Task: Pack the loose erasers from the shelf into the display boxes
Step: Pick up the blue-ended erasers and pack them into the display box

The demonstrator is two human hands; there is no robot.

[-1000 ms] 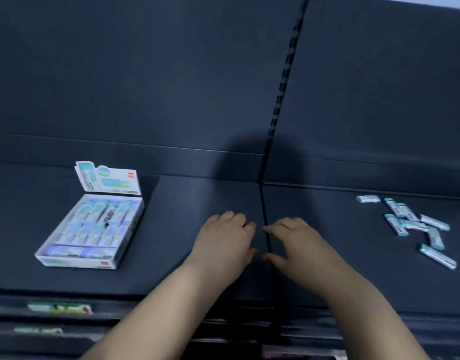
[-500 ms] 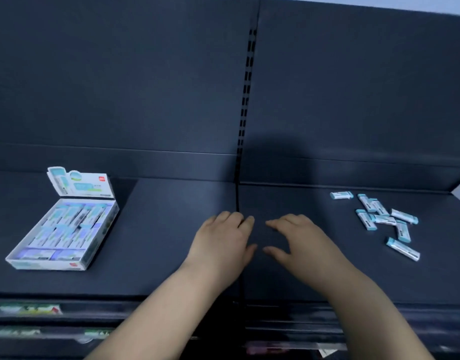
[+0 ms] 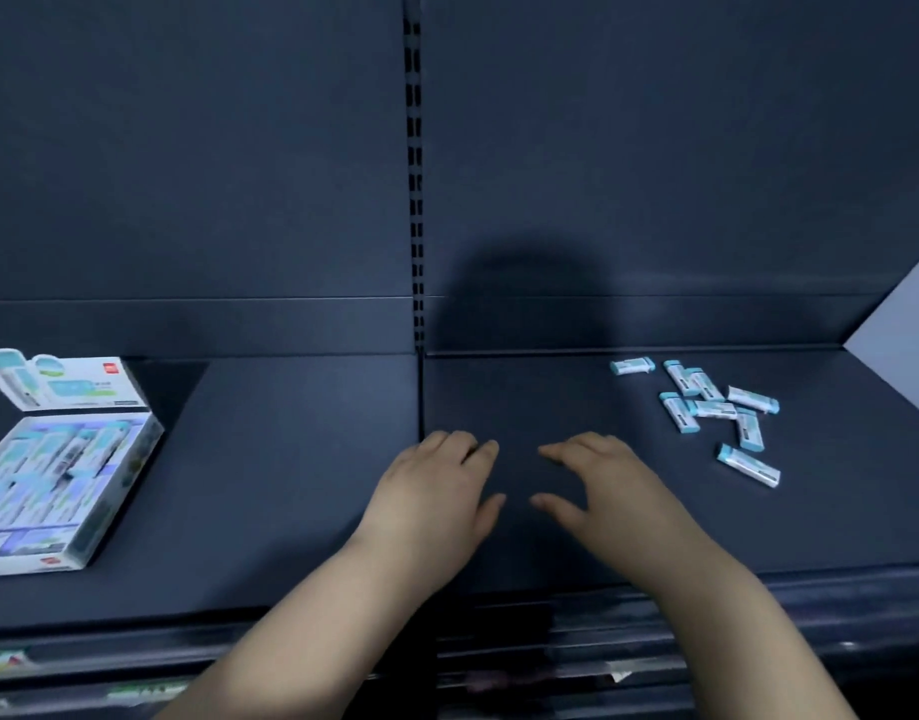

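Partly cropped: box (image 3: 118,493) at left edge, print blurred.
Box holds: erasers (image 3: 52,470), tightly packed.
Hands: left hand (image 3: 436,493), right hand (image 3: 610,491) relaxed, holding nothing.

Left hand (image 3: 436,493) and right hand (image 3: 610,493) slid right (past the seam (image 3: 420,402)).

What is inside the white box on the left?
The open display box holds rows of blue-and-white erasers, filling its top layer. The picture is blurry, so they cannot be counted, and anything beneath them is covered.

Shop, slotted shelf (image 3: 301,459), eraser display box (image 3: 57,480)
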